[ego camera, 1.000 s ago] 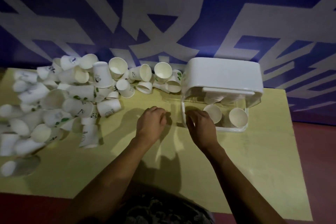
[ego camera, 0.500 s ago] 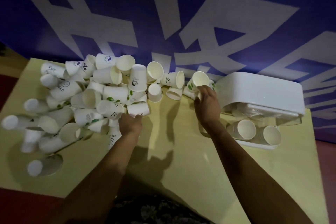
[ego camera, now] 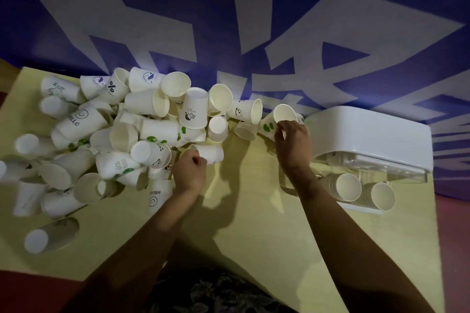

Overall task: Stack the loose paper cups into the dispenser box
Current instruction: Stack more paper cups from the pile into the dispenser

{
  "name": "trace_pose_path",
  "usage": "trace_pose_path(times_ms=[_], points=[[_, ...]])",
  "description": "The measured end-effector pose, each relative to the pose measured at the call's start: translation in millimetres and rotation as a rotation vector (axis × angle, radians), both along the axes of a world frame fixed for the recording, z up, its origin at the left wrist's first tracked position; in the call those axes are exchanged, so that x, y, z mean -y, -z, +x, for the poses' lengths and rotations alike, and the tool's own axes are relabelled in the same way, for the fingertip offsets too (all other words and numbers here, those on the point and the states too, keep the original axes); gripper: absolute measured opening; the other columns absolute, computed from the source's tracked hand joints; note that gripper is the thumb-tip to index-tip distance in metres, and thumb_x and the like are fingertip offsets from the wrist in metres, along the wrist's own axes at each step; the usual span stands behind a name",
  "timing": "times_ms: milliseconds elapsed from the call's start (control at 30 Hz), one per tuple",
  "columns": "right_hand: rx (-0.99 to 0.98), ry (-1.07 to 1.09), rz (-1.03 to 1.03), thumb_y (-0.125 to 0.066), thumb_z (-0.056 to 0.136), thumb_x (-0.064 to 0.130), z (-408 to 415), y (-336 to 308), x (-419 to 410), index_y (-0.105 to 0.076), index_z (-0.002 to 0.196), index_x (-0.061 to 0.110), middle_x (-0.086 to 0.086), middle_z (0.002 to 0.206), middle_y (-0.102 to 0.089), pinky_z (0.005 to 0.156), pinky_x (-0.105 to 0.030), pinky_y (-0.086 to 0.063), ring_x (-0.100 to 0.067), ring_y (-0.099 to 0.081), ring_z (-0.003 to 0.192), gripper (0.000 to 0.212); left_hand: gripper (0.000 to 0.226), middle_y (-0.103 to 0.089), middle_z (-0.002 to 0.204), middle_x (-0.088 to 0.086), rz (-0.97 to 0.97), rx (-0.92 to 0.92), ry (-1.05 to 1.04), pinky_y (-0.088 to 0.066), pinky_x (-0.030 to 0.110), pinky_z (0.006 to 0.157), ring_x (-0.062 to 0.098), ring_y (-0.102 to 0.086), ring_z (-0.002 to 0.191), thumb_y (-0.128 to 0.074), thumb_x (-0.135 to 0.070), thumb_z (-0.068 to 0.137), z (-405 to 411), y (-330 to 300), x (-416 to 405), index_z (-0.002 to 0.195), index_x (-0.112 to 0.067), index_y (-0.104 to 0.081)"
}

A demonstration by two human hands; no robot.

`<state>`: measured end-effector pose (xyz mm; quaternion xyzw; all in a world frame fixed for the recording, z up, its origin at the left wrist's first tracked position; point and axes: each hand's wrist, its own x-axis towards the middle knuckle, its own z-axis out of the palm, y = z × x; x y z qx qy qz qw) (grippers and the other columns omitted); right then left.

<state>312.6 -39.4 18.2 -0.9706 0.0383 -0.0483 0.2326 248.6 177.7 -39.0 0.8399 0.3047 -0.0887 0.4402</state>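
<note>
Left of the dispenser box (ego camera: 366, 134) most of the cup pile (ego camera: 106, 140) still lies loose, while two short stacks (ego camera: 361, 189) already sit inside it, so you're early in the job. Your right hand (ego camera: 292, 142) pinches a green-spotted cup (ego camera: 278, 119) just beside the box; your left hand (ego camera: 190, 173) grips a cup on its side (ego camera: 212, 155) at the pile's near edge

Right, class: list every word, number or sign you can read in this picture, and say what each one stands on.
"HELLO", upside down: white paper cup lying mid-left in the pile.
"HELL", last letter hidden: white paper cup lying beside the left hand.
"%": white paper cup at the back of the pile.
Other cup prints: too small or blurred.
</note>
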Motion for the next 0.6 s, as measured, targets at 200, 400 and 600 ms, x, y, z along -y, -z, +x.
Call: trace_pose_path(times_ms=[200, 400, 600], points=[[0.092, -0.066, 0.054, -0.065, 0.089, 0.012, -45, -18, 21, -0.070, 0.102, 0.010, -0.010, 0.099, -0.071, 0.073, -0.041, -0.055, -0.028, -0.062, 0.093, 0.014, 0.007, -0.059, 0.073, 0.000, 0.103, 0.352, 0.208, -0.036, 0.024, 0.056, 0.017, -0.052, 0.066, -0.058, -0.006, 0.086, -18, -45, 36, 0.081, -0.010, -0.056], [0.174, -0.037, 0.093, -0.067, 0.086, 0.010, -95, -35, 71, -0.071, 0.095, 0.011, -0.008, 0.091, -0.071, 0.061, -0.034, -0.050, -0.028, -0.061, 0.080, 0.009, 0.005, -0.057, 0.082, 0.001, 0.180, 0.539, 0.443, -0.048, 0.035, 0.063, 0.019, -0.054, 0.073, -0.058, -0.007, 0.087, -32, -85, 94, 0.089, -0.011, -0.059], [0.206, 0.028, 0.085, -0.064, 0.090, 0.011, -140, -41, 132, -0.067, 0.090, 0.009, -0.007, 0.086, -0.069, 0.061, -0.037, -0.050, -0.027, -0.059, 0.079, 0.004, 0.005, -0.059, 0.086, 0.001, 0.240, 0.624, 0.638, -0.037, 0.021, 0.067, 0.015, -0.051, 0.076, -0.058, -0.012, 0.092, -47, -111, 161, 0.092, -0.011, -0.062]])
